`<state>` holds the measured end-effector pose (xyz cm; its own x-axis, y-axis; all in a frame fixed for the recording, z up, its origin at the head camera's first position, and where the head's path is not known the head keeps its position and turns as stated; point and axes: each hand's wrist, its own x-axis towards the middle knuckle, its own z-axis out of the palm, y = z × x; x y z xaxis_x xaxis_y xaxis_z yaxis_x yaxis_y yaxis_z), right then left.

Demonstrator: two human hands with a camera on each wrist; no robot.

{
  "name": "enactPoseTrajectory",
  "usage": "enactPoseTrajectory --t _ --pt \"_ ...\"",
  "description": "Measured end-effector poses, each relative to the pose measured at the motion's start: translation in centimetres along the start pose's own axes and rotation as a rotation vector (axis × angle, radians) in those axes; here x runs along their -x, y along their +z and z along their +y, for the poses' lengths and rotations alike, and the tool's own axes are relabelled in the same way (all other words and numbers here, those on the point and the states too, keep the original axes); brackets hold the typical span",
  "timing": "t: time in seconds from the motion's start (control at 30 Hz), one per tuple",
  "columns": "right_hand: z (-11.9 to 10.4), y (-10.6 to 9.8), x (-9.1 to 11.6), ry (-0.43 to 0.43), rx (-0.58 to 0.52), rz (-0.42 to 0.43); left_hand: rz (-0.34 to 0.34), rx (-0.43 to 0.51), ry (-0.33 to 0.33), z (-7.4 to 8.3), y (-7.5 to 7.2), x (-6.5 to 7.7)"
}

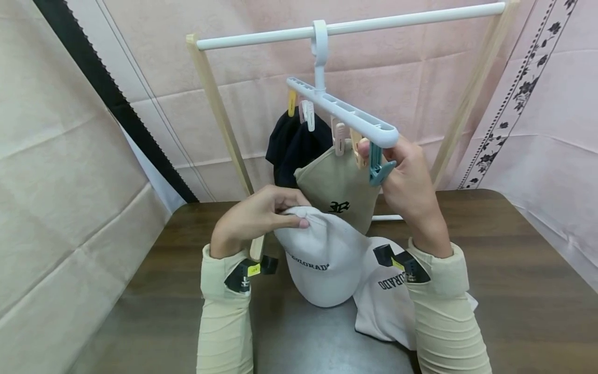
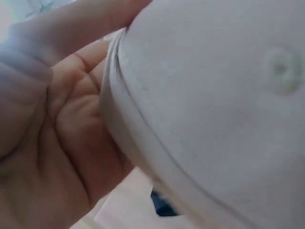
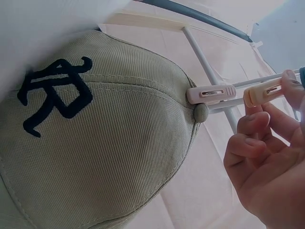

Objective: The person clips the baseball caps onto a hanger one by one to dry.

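My left hand (image 1: 261,218) pinches the edge of a white baseball cap (image 1: 327,252) with dark lettering, thumb on the outside. In the left wrist view the cap's cloth (image 2: 205,109) and a stitched eyelet fill most of the picture. At the hanger's near end, my right hand (image 1: 411,187) pinches a beige-orange clothespin (image 3: 262,93) between thumb and fingers. Beside it a pink clothespin (image 3: 212,94) clips a khaki cap (image 3: 124,133) near its top button. The light blue clip hanger (image 1: 348,111) hangs above, with a teal clothespin (image 1: 378,169) at its near end.
A navy cap (image 1: 299,150) hangs behind the khaki one. Another white cap (image 1: 380,306) lies on the brown table (image 1: 154,306) under my right forearm. The rack's white bar (image 1: 406,21) carries the hanger, between wooden posts (image 1: 219,109). Yellow (image 1: 291,103) and white (image 1: 309,115) clothespins hang farther back.
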<state>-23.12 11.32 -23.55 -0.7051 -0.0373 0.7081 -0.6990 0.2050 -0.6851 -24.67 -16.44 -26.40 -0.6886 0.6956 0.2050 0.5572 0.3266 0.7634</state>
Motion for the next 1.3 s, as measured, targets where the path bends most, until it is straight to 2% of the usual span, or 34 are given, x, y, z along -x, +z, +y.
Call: enactPoseTrajectory --t 0.13,0.3,0.5,0.6,0.7,0.87,1.0,1.2,1.3 --pt "0.0 0.0 0.0 -0.001 -0.006 -0.001 0.024 -0.037 0.058 0.0 0.5 -0.9" --pt "0.0 0.0 -0.1 -0.009 -0.020 -0.006 0.058 -0.073 0.036 -0.1 0.6 -1.0" --pt "0.0 0.2 -0.1 -0.007 -0.011 -0.013 0.020 -0.105 0.046 0.7 0.7 -0.6" --pt "0.0 0.1 0.0 -0.005 -0.011 -0.014 0.033 -0.096 0.056 1.1 0.9 -0.7" --pt "0.0 0.1 0.0 -0.005 -0.006 -0.014 0.081 -0.101 0.073 1.4 1.1 -0.9" --pt "0.0 0.1 0.0 -0.006 -0.011 -0.017 0.206 -0.129 0.082 1.8 1.5 -1.2" --pt "0.1 0.1 0.0 -0.008 -0.018 -0.018 0.254 -0.139 0.084 2.1 1.8 -1.5" --pt "0.1 0.2 -0.1 -0.021 -0.016 -0.020 0.327 -0.133 0.011 2.5 2.5 -2.0" --pt "0.2 0.3 -0.1 -0.028 -0.020 -0.015 0.360 -0.087 0.012 2.5 2.9 -2.3"
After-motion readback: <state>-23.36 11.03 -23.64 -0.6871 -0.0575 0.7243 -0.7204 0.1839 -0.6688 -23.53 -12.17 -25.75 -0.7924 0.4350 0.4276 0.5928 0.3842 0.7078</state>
